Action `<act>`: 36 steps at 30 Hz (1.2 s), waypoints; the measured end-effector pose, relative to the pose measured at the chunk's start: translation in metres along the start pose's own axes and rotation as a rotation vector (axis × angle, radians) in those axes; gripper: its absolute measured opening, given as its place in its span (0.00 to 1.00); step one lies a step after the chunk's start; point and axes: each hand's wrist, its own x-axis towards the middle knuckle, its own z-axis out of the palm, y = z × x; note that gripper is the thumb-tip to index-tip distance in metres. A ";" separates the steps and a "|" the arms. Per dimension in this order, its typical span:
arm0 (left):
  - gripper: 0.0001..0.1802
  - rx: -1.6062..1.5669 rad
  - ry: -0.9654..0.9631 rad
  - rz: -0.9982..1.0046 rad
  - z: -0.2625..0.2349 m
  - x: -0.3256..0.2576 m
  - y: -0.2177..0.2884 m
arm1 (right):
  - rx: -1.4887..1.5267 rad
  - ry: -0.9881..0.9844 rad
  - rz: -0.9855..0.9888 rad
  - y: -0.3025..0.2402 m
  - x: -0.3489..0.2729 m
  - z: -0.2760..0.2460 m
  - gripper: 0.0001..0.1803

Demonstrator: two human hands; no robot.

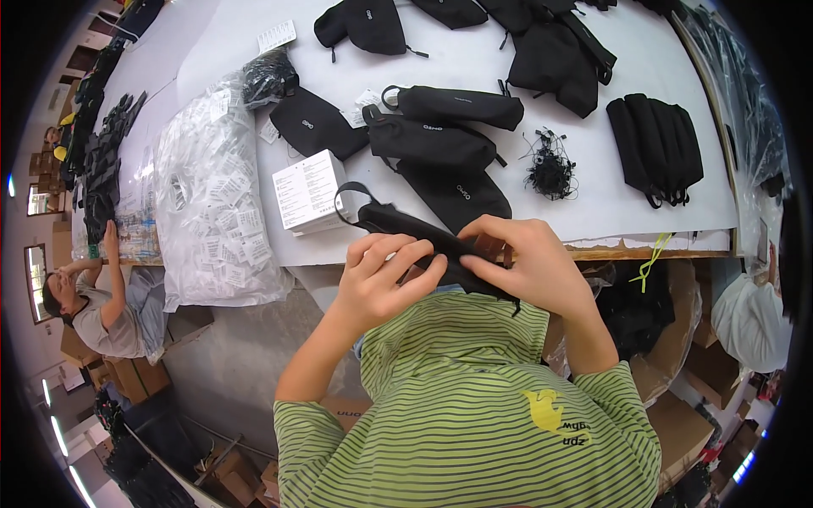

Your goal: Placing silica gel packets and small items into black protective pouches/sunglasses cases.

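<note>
A black fabric pouch [406, 227] with a strap loop at its left end is held in front of me at the table's near edge. My left hand [381, 279] is closed on its near side, fingers bent. Gripping the pouch's right end, my right hand [529, 262] has its thumb on top and its fingers partly hidden behind. A short cord hangs below that hand. Just beyond lie more black pouches, one flat [461, 195] and a fuller one [432, 140] overlapping it. Left of the held pouch stands a white box [309, 193] with printed labels.
A large clear bag of white tags [212, 195] lies at the left. A tangle of thin black cords [551, 165] sits right of the pouches, with a row of black pouches [655, 148] beyond. Far back are more pouches [368, 25]. Another person [110, 309] works at far left.
</note>
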 end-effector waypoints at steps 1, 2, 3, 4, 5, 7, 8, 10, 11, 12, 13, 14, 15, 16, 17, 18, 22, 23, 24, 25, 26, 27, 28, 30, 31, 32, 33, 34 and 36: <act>0.13 0.036 -0.018 0.005 -0.001 0.000 0.001 | -0.065 0.032 0.013 0.001 0.002 0.002 0.11; 0.13 0.038 -0.017 0.003 -0.002 0.001 0.001 | -0.066 0.030 0.011 0.003 0.003 0.005 0.11; 0.13 0.030 -0.053 -0.058 -0.003 0.001 0.002 | -0.065 0.130 -0.025 0.007 0.006 0.009 0.10; 0.13 0.017 -0.088 -0.119 -0.004 0.005 0.005 | -0.066 0.231 -0.056 0.010 0.007 0.013 0.10; 0.13 -0.024 -0.200 -0.256 -0.009 0.009 0.011 | -0.067 0.227 -0.056 0.012 0.008 0.018 0.10; 0.18 -0.089 -0.313 -0.404 -0.015 0.019 0.019 | 0.021 0.452 -0.020 0.014 0.007 0.028 0.08; 0.18 -0.083 -0.310 -0.411 -0.013 0.017 0.022 | 0.047 0.472 -0.037 0.013 0.005 0.037 0.08; 0.25 -0.221 -0.342 -0.597 -0.003 0.008 0.029 | 0.058 0.496 -0.138 0.011 0.002 0.057 0.08; 0.25 -0.219 -0.339 -0.603 0.000 0.003 0.033 | 0.032 0.421 -0.165 0.010 -0.003 0.063 0.10; 0.27 -0.262 -0.233 -0.752 0.002 -0.003 0.038 | 0.042 0.364 -0.222 0.009 -0.001 0.066 0.10; 0.29 -0.309 -0.130 -0.897 0.006 -0.009 0.042 | 0.052 0.310 -0.272 0.010 -0.002 0.067 0.11; 0.26 -0.340 -0.032 -0.954 0.008 -0.013 0.044 | 0.157 0.235 -0.292 0.011 -0.001 0.067 0.10; 0.21 -0.413 -0.028 -1.013 0.005 -0.016 0.043 | 0.151 0.242 -0.286 0.014 -0.002 0.069 0.10; 0.18 -0.442 -0.019 -0.994 0.003 -0.017 0.041 | 0.158 0.156 -0.291 0.019 -0.006 0.068 0.10; 0.14 -0.476 -0.008 -0.973 0.001 -0.021 0.039 | 0.160 0.071 -0.294 0.021 -0.008 0.066 0.09; 0.13 -0.444 -0.022 -0.971 -0.002 -0.025 0.037 | 0.086 0.113 -0.341 0.020 -0.010 0.062 0.09; 0.10 -0.417 -0.119 -0.865 -0.017 -0.022 0.035 | -0.011 0.380 -0.454 0.007 -0.020 0.042 0.10; 0.09 -0.395 -0.289 -0.780 -0.021 -0.019 0.034 | -0.069 0.498 -0.528 0.003 -0.022 0.036 0.11; 0.09 -0.378 -0.463 -0.678 -0.016 -0.016 0.031 | -0.156 0.527 -0.545 0.002 -0.023 0.029 0.17; 0.09 -0.423 -0.472 -0.616 -0.012 -0.015 0.032 | -0.210 0.516 -0.540 0.000 -0.025 0.026 0.19; 0.10 -0.512 -0.574 -0.524 -0.008 -0.013 0.034 | -0.244 0.486 -0.510 0.004 -0.024 0.029 0.17; 0.11 -0.596 -0.674 -0.429 -0.003 -0.012 0.037 | -0.277 0.454 -0.478 0.013 -0.023 0.035 0.16; 0.11 -0.630 -0.682 -0.369 -0.001 -0.008 0.042 | -0.300 0.238 -0.314 0.022 -0.024 0.040 0.13; 0.12 -0.607 -0.812 -0.585 0.001 -0.003 0.049 | -0.243 0.021 -0.120 0.036 -0.027 0.045 0.10; 0.12 -0.629 -0.820 -0.536 0.003 -0.007 0.048 | -0.180 0.008 -0.105 0.041 -0.030 0.044 0.09; 0.12 -0.630 -0.761 -0.574 0.004 -0.013 0.046 | -0.189 0.042 -0.082 0.046 -0.034 0.044 0.09; 0.13 -0.630 -0.701 -0.615 0.006 -0.018 0.043 | -0.152 0.073 -0.072 0.050 -0.039 0.043 0.08; 0.14 -0.637 -0.695 -0.639 0.008 -0.022 0.040 | -0.113 0.098 -0.070 0.052 -0.042 0.042 0.07; 0.14 -0.634 -0.689 -0.572 0.011 -0.028 0.037 | -0.096 0.121 -0.026 0.054 -0.049 0.040 0.07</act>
